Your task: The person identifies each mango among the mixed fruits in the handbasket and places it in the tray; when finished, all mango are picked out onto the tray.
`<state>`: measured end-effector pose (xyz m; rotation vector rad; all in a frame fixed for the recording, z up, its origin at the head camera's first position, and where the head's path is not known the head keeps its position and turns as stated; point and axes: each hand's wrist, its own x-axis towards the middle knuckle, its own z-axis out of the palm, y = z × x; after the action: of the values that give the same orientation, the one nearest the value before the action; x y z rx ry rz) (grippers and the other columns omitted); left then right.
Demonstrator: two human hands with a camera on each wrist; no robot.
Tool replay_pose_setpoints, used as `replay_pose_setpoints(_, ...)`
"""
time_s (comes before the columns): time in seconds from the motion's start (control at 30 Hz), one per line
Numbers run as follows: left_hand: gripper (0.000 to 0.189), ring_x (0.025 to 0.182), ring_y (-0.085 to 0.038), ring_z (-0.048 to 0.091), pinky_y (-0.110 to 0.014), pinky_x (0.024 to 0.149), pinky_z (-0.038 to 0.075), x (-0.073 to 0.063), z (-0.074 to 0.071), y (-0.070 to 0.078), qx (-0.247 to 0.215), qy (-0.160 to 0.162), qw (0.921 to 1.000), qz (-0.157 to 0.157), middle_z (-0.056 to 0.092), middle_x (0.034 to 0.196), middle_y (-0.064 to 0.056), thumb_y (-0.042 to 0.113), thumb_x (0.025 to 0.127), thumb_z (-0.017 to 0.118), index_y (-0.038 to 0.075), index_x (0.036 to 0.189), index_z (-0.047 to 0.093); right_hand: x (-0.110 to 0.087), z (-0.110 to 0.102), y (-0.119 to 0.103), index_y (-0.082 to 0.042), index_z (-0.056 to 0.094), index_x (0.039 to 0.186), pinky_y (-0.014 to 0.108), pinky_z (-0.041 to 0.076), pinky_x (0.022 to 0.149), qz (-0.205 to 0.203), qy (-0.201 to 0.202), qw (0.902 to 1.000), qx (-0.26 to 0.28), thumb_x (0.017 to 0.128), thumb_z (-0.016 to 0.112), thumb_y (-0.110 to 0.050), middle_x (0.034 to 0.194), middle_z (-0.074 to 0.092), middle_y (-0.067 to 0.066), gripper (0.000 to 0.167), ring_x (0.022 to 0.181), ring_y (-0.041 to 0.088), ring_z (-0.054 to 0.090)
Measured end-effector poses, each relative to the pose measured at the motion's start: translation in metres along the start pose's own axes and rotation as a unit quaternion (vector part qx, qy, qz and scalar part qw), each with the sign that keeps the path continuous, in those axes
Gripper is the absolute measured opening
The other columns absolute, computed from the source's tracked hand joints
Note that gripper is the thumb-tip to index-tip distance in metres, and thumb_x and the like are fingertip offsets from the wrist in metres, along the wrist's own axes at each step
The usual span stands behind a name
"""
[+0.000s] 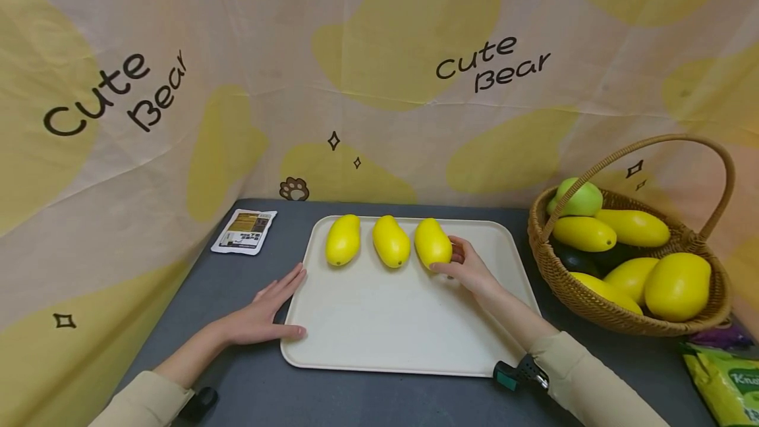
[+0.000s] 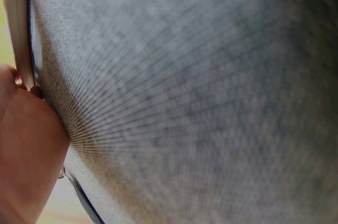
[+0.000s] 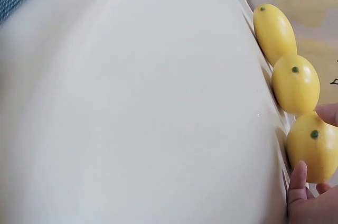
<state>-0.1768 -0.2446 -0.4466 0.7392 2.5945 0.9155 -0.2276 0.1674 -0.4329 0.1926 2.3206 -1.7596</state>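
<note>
Three yellow mangoes form a row along the far side of a cream tray (image 1: 391, 328): a left mango (image 1: 342, 240), a middle mango (image 1: 391, 242) and a right mango (image 1: 432, 242). My right hand (image 1: 468, 267) holds the right mango, thumb at its near end and fingers at its right side. In the right wrist view, thumb and fingers lie on either side of that mango (image 3: 309, 147). My left hand (image 1: 267, 315) rests at the tray's left edge, fingers extended and thumb over the rim. The left wrist view shows part of this hand (image 2: 29, 150) against the rim.
Right of the tray stands a wicker basket (image 1: 545, 269) with a tall handle, holding several yellow fruits, a green fruit (image 1: 578, 198) and something dark. A white packet (image 1: 244, 231) lies at the back left. At the lower right lies a green bag (image 1: 720, 381). Printed cloth hangs behind the grey table.
</note>
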Motion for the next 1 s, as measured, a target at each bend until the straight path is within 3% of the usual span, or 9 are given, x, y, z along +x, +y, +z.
replay_pose_setpoints(0.13,0.102,0.146,-0.038,0.01,-0.061,0.111,0.001,0.001,0.0,0.0,0.003,0.0,1.0,0.002,0.002,0.164,-0.01,0.05,0.084,0.069,0.005,0.156,0.013,-0.002,-0.001,-0.001,-0.005,0.025,0.15,0.025,0.044,0.08,0.004,0.005,1.0,0.006,0.086,0.074,-0.023,0.144,0.038,0.017,0.082,0.119,0.03,0.042)
replay_pose_setpoints(0.3,0.101,0.146,-0.038,0.01,-0.061,0.111,0.001,0.003,0.0,-0.001,0.008,0.0,1.0,0.004,0.002,0.164,-0.01,0.05,0.084,0.069,0.006,0.157,0.013,-0.009,-0.001,-0.005,-0.006,0.035,0.146,0.023,0.047,0.075,0.013,0.053,0.9979,0.034,0.091,0.068,-0.029,0.144,0.042,0.016,0.068,0.111,0.028,0.048)
replay_pose_setpoints(0.57,0.102,0.146,-0.038,0.009,-0.061,0.111,0.001,0.003,-0.001,0.001,0.005,-0.003,1.0,0.0,0.002,0.163,-0.011,0.05,0.084,0.069,0.006,0.157,0.012,-0.024,-0.008,-0.009,-0.003,0.052,0.133,0.026,0.046,0.075,-0.012,0.108,0.9902,0.088,0.097,0.056,-0.018,0.129,0.053,0.012,0.039,0.09,0.025,0.051)
replay_pose_setpoints(0.77,0.102,0.146,-0.039,0.009,-0.062,0.111,0.001,0.003,0.0,0.002,0.005,-0.003,1.0,0.0,0.002,0.163,-0.012,0.05,0.084,0.069,0.006,0.157,0.012,-0.036,-0.02,-0.015,0.001,0.051,0.128,0.031,0.044,0.085,-0.004,0.096,0.9871,0.128,0.098,0.054,-0.014,0.117,0.054,0.008,0.034,0.104,0.027,0.048)
replay_pose_setpoints(0.9,0.102,0.146,-0.04,0.009,-0.062,0.111,0.0,0.003,0.001,0.001,0.002,-0.004,1.0,-0.005,0.002,0.163,-0.012,0.05,0.084,0.069,0.006,0.157,0.011,-0.053,-0.033,-0.027,-0.005,0.056,0.118,0.032,0.045,0.088,-0.003,0.068,0.9872,0.144,0.097,0.056,-0.014,0.108,0.056,0.001,0.023,0.103,0.022,0.05)
replay_pose_setpoints(1.0,0.102,0.146,-0.04,0.009,-0.062,0.111,0.0,0.002,0.002,0.001,0.0,-0.005,1.0,-0.008,0.002,0.163,-0.012,0.05,0.084,0.069,0.007,0.157,0.011,-0.069,-0.046,-0.035,-0.01,0.058,0.112,0.03,0.045,0.086,-0.018,0.046,0.9917,0.119,0.097,0.058,-0.016,0.105,0.056,-0.002,0.017,0.1,0.017,0.052)
